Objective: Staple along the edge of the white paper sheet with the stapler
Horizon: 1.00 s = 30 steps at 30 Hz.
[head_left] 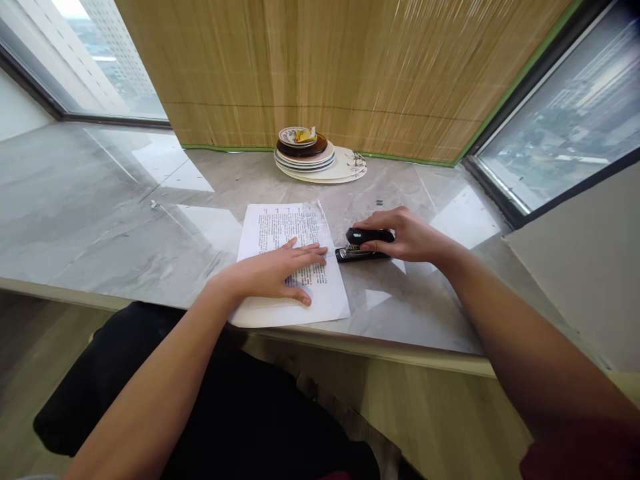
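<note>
A printed sheet of paper, or a thin stack of them, lies on the grey marble sill with its near edge at the sill's front. My left hand rests flat on it, fingers spread toward the right edge. Just right of the paper, my right hand grips a black stapler, thumb below and fingers over the top. The stapler's front end sits at the paper's right edge; whether the paper is between its jaws I cannot tell.
A stack of plates stands at the back against a bamboo blind, with a small yellow packet on top. Small dark staple strips lie behind the stapler. A small whitish bit lies to the left. Windows flank the sill.
</note>
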### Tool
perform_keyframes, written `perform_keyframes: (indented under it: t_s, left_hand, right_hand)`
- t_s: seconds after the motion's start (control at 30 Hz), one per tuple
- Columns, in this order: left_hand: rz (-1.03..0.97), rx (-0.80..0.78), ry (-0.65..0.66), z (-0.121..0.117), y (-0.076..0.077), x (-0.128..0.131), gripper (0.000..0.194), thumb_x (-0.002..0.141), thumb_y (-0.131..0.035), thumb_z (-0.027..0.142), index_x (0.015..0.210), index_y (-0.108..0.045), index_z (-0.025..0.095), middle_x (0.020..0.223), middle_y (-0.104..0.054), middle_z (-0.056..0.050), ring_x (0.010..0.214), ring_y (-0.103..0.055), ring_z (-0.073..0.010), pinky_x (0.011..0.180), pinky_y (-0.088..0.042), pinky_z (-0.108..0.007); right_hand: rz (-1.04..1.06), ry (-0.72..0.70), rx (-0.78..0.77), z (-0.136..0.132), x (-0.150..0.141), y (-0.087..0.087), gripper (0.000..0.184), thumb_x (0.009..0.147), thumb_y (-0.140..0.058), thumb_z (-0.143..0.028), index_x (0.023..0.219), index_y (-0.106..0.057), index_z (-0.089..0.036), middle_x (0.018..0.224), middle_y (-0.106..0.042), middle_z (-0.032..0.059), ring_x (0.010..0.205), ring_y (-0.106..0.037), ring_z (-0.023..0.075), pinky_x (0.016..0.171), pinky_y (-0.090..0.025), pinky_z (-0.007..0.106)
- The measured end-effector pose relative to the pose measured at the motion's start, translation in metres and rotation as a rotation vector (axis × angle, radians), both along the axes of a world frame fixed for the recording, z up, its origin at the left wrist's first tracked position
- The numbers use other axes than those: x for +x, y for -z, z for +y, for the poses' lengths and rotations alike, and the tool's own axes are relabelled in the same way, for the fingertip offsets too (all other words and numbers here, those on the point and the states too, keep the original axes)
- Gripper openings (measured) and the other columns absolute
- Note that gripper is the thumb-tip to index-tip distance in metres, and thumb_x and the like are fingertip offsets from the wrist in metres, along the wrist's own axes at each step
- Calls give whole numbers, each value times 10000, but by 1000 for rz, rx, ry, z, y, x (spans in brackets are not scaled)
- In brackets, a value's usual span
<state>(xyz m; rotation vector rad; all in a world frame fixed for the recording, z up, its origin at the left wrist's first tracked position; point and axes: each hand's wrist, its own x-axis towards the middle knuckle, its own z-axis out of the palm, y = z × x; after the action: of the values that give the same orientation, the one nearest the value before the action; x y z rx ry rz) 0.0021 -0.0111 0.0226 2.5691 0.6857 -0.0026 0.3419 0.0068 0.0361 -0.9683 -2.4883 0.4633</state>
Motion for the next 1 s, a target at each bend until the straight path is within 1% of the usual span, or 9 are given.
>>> perform_keyframes:
  t_s: [0.2,0.4,0.6,0.7,0.8,0.87,0.93,1.0]
  left_hand:
    - [0,5,9,1,1,-1,759,963,-704,626,1594,-448,289,1789,-268,-57,1663,-253,-271,1388,-83,-481]
    - [2,6,18,1,1,-1,764,965,-700,629,1605,-437,305,1790,-265,-49,1658,-269,-269,1388,-73,-481]
    - [-20,-8,11,1,2,-2,774,958,-695,652,1602,-456,297,1785,-277,-58,1665,-236,-309,1384,-94,-500]
    - [-38,-9,17,1,2,-2,767,957,-700,643,1604,-456,312,1780,-291,-56,1654,-276,-296,1385,-82,-493]
    - [-29,-12,6,0,2,-2,745,964,-696,631,1597,-462,314,1784,-280,-49,1663,-247,-295,1384,-91,-492]
    - [-27,-26,-2,-1,1,-1,764,958,-711,620,1605,-451,305,1785,-280,-55,1665,-239,-302,1385,-92,-498]
    - [-52,-47,-14,-1,0,-2,828,937,-748,600,1632,-409,305,1781,-294,-67,1660,-254,-310,1384,-113,-501]
    - [-109,-48,-50,-1,-3,-5,860,920,-784,560,1642,-387,314,1774,-319,-76,1653,-278,-313,1371,-194,-492]
  right_hand:
    - [15,12,-5,-1,-1,0,421,951,-763,-455,1295,-796,-213,1093,-826,112,880,-744,244,813,-532,361]
    - [18,6,-19,-1,-1,-1,418,956,-762,-459,1293,-794,-215,1123,-825,113,920,-749,250,845,-540,370]
    - [18,11,-26,0,-1,1,428,952,-765,-459,1306,-790,-220,1132,-824,118,918,-748,256,858,-544,382]
    - [16,16,-29,-1,-1,0,424,954,-763,-462,1308,-789,-231,1140,-823,110,936,-747,255,872,-546,380]
    - [12,19,-33,-2,0,-1,418,955,-758,-468,1300,-789,-233,1142,-822,106,942,-748,254,870,-546,381]
    - [-4,15,-36,-2,-1,-2,426,960,-750,-470,1310,-777,-230,1162,-816,107,963,-748,257,881,-543,386]
    - [-38,-8,-53,-1,-3,-2,459,976,-729,-471,1367,-736,-230,1227,-799,109,1024,-744,263,915,-532,386]
    - [-72,-50,-87,1,-6,-1,477,988,-708,-472,1394,-698,-223,1266,-780,108,1062,-731,257,932,-517,372]
